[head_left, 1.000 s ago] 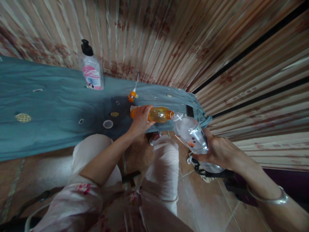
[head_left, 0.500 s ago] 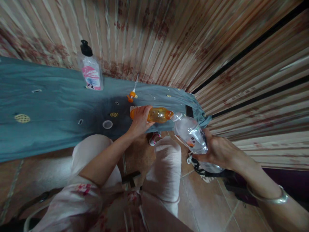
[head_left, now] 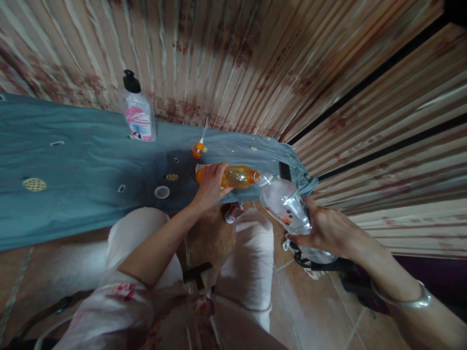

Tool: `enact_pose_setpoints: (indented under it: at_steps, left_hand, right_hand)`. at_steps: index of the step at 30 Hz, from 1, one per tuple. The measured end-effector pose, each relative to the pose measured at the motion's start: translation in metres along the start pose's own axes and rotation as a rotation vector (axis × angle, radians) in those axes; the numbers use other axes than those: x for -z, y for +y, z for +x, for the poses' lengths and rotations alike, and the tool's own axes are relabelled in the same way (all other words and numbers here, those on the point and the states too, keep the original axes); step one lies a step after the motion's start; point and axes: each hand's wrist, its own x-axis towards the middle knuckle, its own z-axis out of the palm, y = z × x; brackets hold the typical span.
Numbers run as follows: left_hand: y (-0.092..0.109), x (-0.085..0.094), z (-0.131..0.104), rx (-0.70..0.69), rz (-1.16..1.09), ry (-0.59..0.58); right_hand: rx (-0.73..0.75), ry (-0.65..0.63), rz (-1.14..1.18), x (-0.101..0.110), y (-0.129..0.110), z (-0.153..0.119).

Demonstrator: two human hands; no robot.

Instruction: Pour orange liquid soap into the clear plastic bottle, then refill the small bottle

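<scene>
My left hand (head_left: 211, 183) is wrapped around an orange see-through bottle (head_left: 239, 177), which lies tilted with its open neck facing right. In my right hand (head_left: 323, 226) is a large clear plastic bottle (head_left: 286, 206), slanted so that its mouth meets the neck of the orange one. Whether liquid passes between them I cannot tell. An orange pump head (head_left: 198, 148) with a clear tube lies on the teal cloth behind my left hand. Nearer my knee rests a small round whitish lid or cup (head_left: 162, 192).
A clear pump-style bottle with a black top and pink label (head_left: 139, 119) stands at the back left. A dark phone-like rectangle (head_left: 284, 170) lies by the right end of the teal cloth (head_left: 83, 170). Pleated curtains (head_left: 219, 63) hang behind and to the right.
The view has tilted slightly, so the cloth and the things on it sit a little lower. Both hands keep their hold, and the two bottle mouths stay together.
</scene>
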Motion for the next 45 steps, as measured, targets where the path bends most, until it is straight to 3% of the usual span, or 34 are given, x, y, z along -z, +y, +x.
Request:
enact_pose_setpoints:
  at_steps: [45]
  left_hand:
    - [0.0016, 0.0004, 0.0001, 0.002, -0.013, -0.004]
  right_hand:
    - [0.032, 0.04, 0.103, 0.0008, -0.0008, -0.0009]
